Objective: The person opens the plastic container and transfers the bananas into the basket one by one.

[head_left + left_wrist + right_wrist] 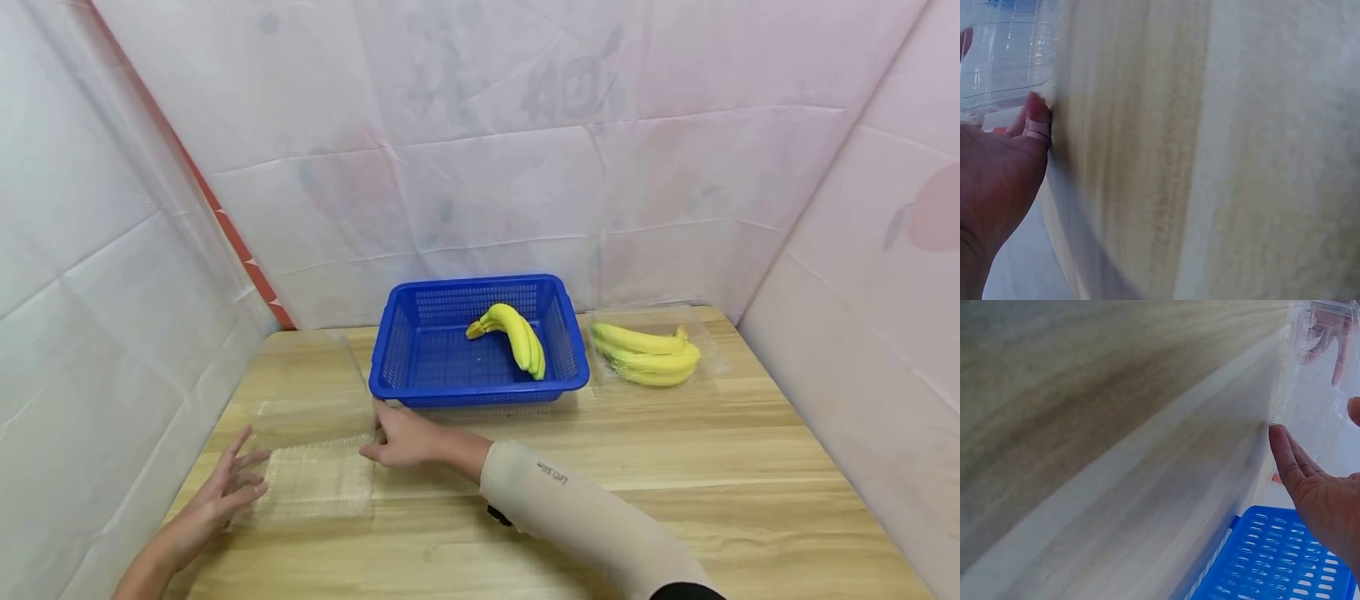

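Observation:
A clear plastic clamshell box (318, 479) lies open on the left of the wooden table (637, 475), its lid (307, 375) standing up behind the ribbed tray. My left hand (243, 479) touches the tray's left edge with its fingers straight and spread. My right hand (382, 437), in a beige sleeve, rests flat against the box's right edge. The left wrist view shows the left hand (1004, 169) with a fingertip against the clear box (1004, 56). In the right wrist view the right hand (1316, 487) is flat beside the clear box (1310, 381).
A blue mesh basket (480, 387) with a bunch of bananas (517, 333) stands just behind my right hand; the basket (1272, 562) also shows in the right wrist view. At the back right a second bunch of bananas (648, 354) lies in a clear box. White sheets wall in three sides.

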`<move>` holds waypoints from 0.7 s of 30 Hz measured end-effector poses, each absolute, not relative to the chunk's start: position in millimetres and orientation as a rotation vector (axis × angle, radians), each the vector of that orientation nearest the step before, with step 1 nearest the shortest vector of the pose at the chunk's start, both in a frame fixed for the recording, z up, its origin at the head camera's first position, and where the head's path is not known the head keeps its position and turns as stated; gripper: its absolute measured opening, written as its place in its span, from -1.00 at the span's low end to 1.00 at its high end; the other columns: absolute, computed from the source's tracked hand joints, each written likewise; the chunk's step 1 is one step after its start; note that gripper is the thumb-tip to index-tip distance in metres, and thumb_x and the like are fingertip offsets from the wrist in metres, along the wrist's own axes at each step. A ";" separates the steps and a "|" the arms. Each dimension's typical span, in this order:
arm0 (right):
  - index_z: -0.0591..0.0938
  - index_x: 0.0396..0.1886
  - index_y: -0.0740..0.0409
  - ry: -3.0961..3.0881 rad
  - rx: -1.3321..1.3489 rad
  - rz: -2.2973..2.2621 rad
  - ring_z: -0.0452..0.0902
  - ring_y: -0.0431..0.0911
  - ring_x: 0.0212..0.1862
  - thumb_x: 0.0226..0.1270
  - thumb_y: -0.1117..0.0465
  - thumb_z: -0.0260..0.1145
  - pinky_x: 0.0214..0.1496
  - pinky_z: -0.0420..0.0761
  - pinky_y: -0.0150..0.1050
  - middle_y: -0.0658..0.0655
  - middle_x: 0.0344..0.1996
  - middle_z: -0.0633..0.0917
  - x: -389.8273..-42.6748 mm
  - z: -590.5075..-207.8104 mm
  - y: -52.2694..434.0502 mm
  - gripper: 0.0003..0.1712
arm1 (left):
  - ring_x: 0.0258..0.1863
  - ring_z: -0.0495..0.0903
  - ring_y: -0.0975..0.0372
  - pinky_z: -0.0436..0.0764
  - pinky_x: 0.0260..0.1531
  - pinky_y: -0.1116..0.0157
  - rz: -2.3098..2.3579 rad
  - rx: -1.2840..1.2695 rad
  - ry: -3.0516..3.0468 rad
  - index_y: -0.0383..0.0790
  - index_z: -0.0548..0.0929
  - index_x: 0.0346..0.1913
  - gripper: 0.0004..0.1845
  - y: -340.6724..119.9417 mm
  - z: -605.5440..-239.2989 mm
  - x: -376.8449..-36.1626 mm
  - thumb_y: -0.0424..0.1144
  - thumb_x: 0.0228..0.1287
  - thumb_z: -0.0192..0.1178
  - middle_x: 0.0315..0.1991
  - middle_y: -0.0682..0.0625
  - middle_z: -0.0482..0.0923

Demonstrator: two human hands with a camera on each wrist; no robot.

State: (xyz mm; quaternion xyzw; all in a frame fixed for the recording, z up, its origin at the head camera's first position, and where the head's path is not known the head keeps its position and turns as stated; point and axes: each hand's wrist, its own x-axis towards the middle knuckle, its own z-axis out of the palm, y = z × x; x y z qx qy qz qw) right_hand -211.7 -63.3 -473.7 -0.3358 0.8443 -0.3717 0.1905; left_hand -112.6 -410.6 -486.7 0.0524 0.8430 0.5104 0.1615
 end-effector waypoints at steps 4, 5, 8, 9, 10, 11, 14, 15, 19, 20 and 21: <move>0.04 0.72 0.24 2.342 -0.948 -1.082 0.67 -0.35 -0.12 0.57 -0.02 0.34 -0.09 0.64 -0.48 0.20 0.20 0.69 -215.3 -475.7 -62.4 -0.01 | 0.20 0.36 0.64 0.60 0.00 0.20 1.448 0.162 2.434 0.25 -0.54 0.72 -0.02 -411.9 -489.5 -113.4 -0.20 0.69 -0.02 0.65 -0.40 -0.07; 0.09 0.69 0.24 2.337 -0.952 -1.089 0.68 -0.34 -0.11 0.58 -0.02 0.33 -0.08 0.64 -0.48 0.21 0.20 0.69 -215.8 -476.3 -62.6 -0.06 | 0.21 0.36 0.64 0.60 -0.01 0.23 1.444 0.162 2.436 0.28 -0.54 0.71 -0.03 -412.5 -489.8 -113.3 -0.19 0.70 -0.03 0.65 -0.41 -0.08; 0.17 0.64 0.22 2.339 -0.962 -1.086 0.68 -0.33 -0.07 0.59 -0.03 0.32 -0.04 0.64 -0.47 0.20 0.21 0.68 -217.1 -478.4 -62.8 -0.14 | 0.21 0.35 0.64 0.59 0.00 0.22 1.449 0.161 2.418 0.29 -0.57 0.70 -0.03 -413.5 -489.9 -113.1 -0.19 0.71 -0.05 0.66 -0.41 -0.11; 0.21 0.61 0.21 2.344 -0.967 -1.079 0.68 -0.33 -0.06 0.59 -0.04 0.32 -0.03 0.64 -0.47 0.19 0.21 0.68 -217.5 -478.9 -63.0 -0.18 | 0.20 0.34 0.64 0.58 0.01 0.19 1.452 0.159 2.409 0.28 -0.59 0.70 -0.03 -413.6 -489.6 -113.1 -0.19 0.71 -0.06 0.67 -0.41 -0.13; 0.21 0.61 0.20 2.349 -0.970 -1.067 0.68 -0.33 -0.05 0.60 -0.04 0.31 -0.03 0.64 -0.47 0.18 0.21 0.68 -218.0 -479.1 -63.1 -0.18 | 0.20 0.34 0.65 0.57 0.02 0.17 1.456 0.157 2.403 0.26 -0.60 0.70 -0.03 -413.6 -489.1 -113.1 -0.19 0.71 -0.06 0.67 -0.42 -0.14; 0.20 0.61 0.21 2.354 -0.977 -1.056 0.68 -0.32 -0.04 0.60 -0.05 0.31 -0.02 0.64 -0.47 0.18 0.22 0.68 -218.6 -479.1 -63.4 -0.18 | 0.20 0.34 0.65 0.56 0.03 0.15 1.456 0.154 2.397 0.24 -0.61 0.70 -0.03 -413.7 -488.7 -113.1 -0.19 0.71 -0.06 0.67 -0.42 -0.15; 0.21 0.59 0.19 2.362 -0.986 -1.030 0.69 -0.29 -0.02 0.60 -0.05 0.30 -0.01 0.65 -0.45 0.18 0.21 0.68 -220.7 -477.9 -64.1 -0.20 | 0.19 0.34 0.66 0.58 0.03 0.18 1.452 0.144 2.390 0.23 -0.62 0.69 -0.03 -413.3 -487.1 -113.6 -0.18 0.71 -0.07 0.69 -0.42 -0.17; 0.21 0.59 0.19 2.362 -0.984 -1.023 0.69 -0.27 -0.01 0.60 -0.06 0.30 -0.01 0.66 -0.45 0.18 0.22 0.68 -221.4 -477.4 -64.2 -0.20 | 0.19 0.34 0.67 0.59 0.02 0.20 1.449 0.141 2.388 0.23 -0.63 0.69 -0.03 -413.1 -486.6 -114.0 -0.18 0.72 -0.07 0.69 -0.41 -0.18; 0.26 0.54 0.17 2.355 -0.963 -1.014 0.71 -0.22 0.05 0.60 -0.07 0.29 0.00 0.67 -0.42 0.19 0.23 0.68 -223.2 -475.7 -64.1 -0.26 | 0.19 0.32 0.69 0.59 0.03 0.19 1.447 0.137 2.381 0.22 -0.63 0.69 -0.03 -412.1 -485.3 -115.9 -0.16 0.72 -0.08 0.70 -0.41 -0.21; 0.28 0.52 0.17 2.352 -0.959 -1.015 0.72 -0.21 0.06 0.60 -0.07 0.29 0.01 0.67 -0.42 0.20 0.24 0.67 -223.3 -475.7 -64.1 -0.28 | 0.19 0.32 0.70 0.59 0.05 0.14 1.446 0.138 2.382 0.20 -0.63 0.69 -0.03 -411.8 -485.2 -116.1 -0.16 0.72 -0.08 0.70 -0.42 -0.21; 0.30 0.49 0.17 2.348 -0.956 -1.017 0.72 -0.19 0.08 0.60 -0.07 0.30 0.01 0.68 -0.41 0.20 0.25 0.67 -223.3 -475.9 -64.1 -0.30 | 0.19 0.32 0.71 0.61 0.07 0.08 1.441 0.140 2.387 0.18 -0.63 0.69 -0.04 -411.7 -485.3 -116.1 -0.16 0.73 -0.09 0.70 -0.43 -0.21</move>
